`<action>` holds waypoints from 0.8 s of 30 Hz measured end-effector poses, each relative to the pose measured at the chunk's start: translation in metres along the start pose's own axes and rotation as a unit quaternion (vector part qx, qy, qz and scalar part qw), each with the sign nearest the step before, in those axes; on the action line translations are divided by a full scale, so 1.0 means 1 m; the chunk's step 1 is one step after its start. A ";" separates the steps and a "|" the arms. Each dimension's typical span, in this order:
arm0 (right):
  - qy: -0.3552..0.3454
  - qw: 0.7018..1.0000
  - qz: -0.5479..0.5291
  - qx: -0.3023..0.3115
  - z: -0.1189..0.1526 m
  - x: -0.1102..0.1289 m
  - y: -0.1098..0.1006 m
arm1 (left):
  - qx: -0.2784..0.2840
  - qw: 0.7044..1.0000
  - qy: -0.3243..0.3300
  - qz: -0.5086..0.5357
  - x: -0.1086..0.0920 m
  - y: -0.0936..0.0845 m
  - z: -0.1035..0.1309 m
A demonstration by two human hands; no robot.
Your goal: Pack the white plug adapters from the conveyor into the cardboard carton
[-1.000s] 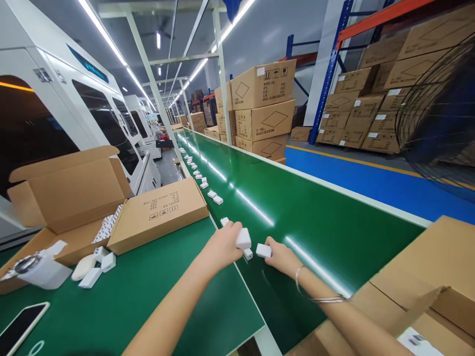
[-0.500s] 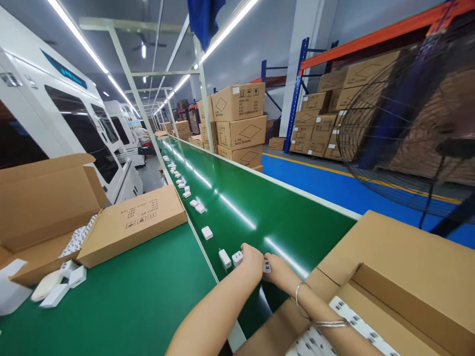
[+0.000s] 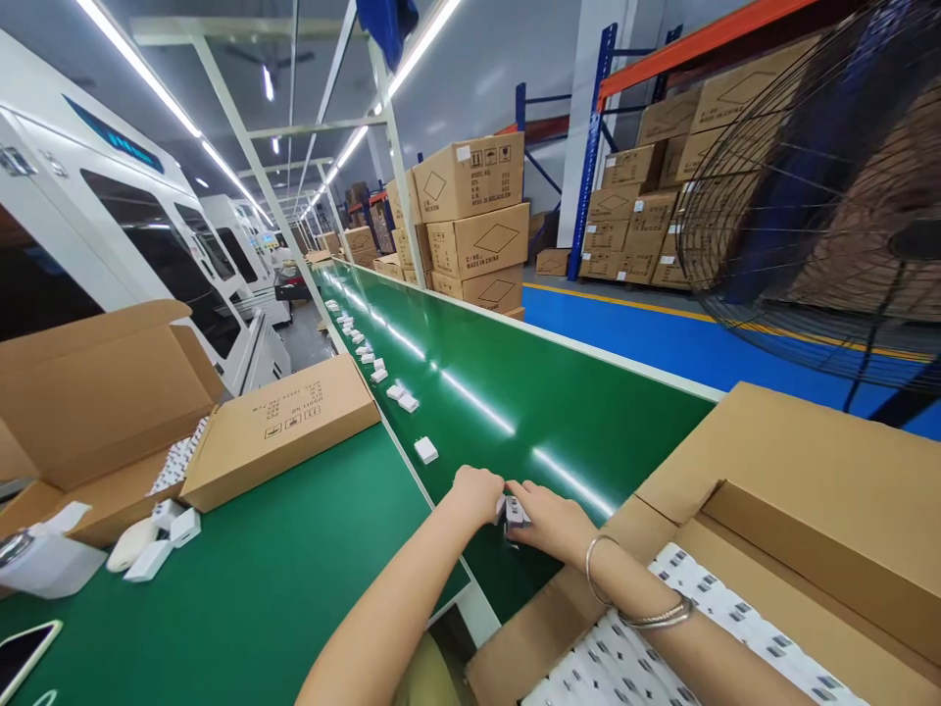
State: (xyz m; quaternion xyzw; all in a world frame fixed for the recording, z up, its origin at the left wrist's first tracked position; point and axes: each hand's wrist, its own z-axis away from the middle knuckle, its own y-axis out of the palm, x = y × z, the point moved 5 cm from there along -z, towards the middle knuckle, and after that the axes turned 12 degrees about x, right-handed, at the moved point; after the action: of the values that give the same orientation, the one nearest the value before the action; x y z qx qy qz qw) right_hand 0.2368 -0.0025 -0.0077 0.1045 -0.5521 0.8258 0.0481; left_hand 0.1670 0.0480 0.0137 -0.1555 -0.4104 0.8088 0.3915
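Observation:
Over the green conveyor belt [image 3: 470, 343], my two hands are close together around small white plug chargers. My left hand [image 3: 477, 493] has its fingers closed on a charger, only a sliver of which shows. My right hand [image 3: 550, 520] grips a white charger [image 3: 516, 512] whose end face points toward me, and other chargers may be hidden under the fingers. A lone charger [image 3: 425, 450] lies on the belt beyond my left hand. Farther up, a pair of chargers [image 3: 403, 396] and several more run along the left edge. Below my right forearm, an open carton holds rows of white chargers [image 3: 610, 657].
A closed carton [image 3: 286, 427] and an open carton [image 3: 95, 392] stand on the green side table. Near them are loose chargers [image 3: 149, 561], a white bottle [image 3: 55, 561] and a phone [image 3: 25, 659]. A caged fan [image 3: 794, 196] stands right; stacked cartons [image 3: 477, 240] sit behind the belt.
The two chargers that lay beside my left hand are gone from the belt there; chargers are now bunched between both hands. The camera view has shifted slightly.

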 end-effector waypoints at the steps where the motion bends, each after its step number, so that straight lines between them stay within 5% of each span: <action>1: -0.003 1.000 0.011 0.003 0.000 0.002 0.000 | -0.001 1.000 0.006 0.002 -0.001 0.002 0.000; 6: -0.004 0.999 0.041 0.013 0.003 0.004 0.003 | -0.010 0.998 0.053 0.044 0.008 0.014 0.007; 11: 0.001 0.999 0.040 0.007 0.009 0.005 0.006 | -0.085 0.990 0.045 0.103 0.031 0.028 0.020; 17: -0.018 1.000 -0.015 -0.004 0.013 0.003 0.011 | -0.102 0.990 0.054 0.075 0.023 0.044 0.009; 24: -0.052 0.976 -0.207 -0.038 0.030 -0.011 -0.020 | -0.269 0.944 -0.021 0.191 0.052 0.029 0.011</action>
State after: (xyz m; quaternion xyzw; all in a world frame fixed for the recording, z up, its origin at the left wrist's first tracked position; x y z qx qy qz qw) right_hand 0.2554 -0.0223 0.0187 0.2575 -0.5508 0.7700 0.1935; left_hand 0.1128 0.0711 0.0011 -0.3134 -0.5835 0.7308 0.1650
